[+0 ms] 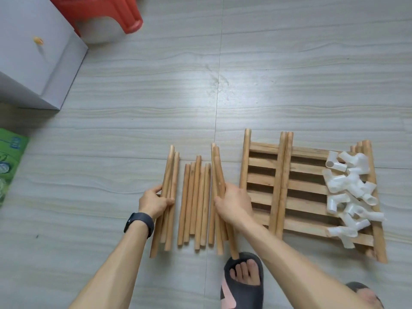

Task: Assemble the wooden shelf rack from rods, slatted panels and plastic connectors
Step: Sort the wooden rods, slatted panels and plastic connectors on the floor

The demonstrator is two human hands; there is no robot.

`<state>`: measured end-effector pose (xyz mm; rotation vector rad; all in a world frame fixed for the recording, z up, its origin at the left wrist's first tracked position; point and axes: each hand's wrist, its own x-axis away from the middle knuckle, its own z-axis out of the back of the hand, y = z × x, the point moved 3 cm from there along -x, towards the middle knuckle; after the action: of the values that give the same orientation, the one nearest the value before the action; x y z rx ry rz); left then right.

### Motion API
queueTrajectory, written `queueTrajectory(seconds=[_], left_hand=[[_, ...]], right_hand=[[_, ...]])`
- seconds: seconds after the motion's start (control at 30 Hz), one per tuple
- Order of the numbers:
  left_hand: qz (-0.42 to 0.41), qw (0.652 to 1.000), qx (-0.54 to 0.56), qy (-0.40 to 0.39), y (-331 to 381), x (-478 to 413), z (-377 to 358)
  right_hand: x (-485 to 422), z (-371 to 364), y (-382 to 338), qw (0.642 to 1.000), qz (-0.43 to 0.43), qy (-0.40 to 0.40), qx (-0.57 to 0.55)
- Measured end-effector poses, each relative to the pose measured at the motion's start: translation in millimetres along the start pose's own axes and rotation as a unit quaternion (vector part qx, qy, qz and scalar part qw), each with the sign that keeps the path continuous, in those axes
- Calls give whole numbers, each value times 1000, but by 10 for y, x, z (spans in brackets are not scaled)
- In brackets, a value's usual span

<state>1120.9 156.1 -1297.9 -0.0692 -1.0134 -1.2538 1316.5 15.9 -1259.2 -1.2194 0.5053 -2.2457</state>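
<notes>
Clasping rods [170, 172] (left hand [153, 202], right hand [234, 201])

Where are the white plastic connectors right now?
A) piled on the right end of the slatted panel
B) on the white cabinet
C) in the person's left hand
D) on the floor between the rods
A: the white connectors lie heaped on the slatted panel's right end.

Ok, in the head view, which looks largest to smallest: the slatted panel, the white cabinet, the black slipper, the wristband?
1. slatted panel
2. white cabinet, cut by the frame edge, so its true size is unsure
3. black slipper, also partly cut, near the camera
4. wristband
</notes>
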Motion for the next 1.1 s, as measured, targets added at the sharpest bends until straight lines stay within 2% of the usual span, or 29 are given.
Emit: queueTrajectory(seconds=[0.17,0.3,0.5,0.7,0.97,1.1], left_hand=[[4,1000,-15,-20,-218,-104,-122],[-17,999,-45,-6,-216,-129,-190],[-73,985,-150,44,-119,-114,-288],[-78,976,-182,89,-112,-13,-337],[-97,970,-220,38,-211,16,-443],[-102,957,-266,61,-222,76,-495]], right_hand=[[-48,-348,42,998,-51,0,42],[-84,-461,85,995,-98,0,-13],[-155,-514,46,992,-79,45,-85],[-211,-560,34,995,-60,63,-52],[-120,-705,120,999,-34,-27,-4],[-66,-687,127,998,-21,-62,12]])
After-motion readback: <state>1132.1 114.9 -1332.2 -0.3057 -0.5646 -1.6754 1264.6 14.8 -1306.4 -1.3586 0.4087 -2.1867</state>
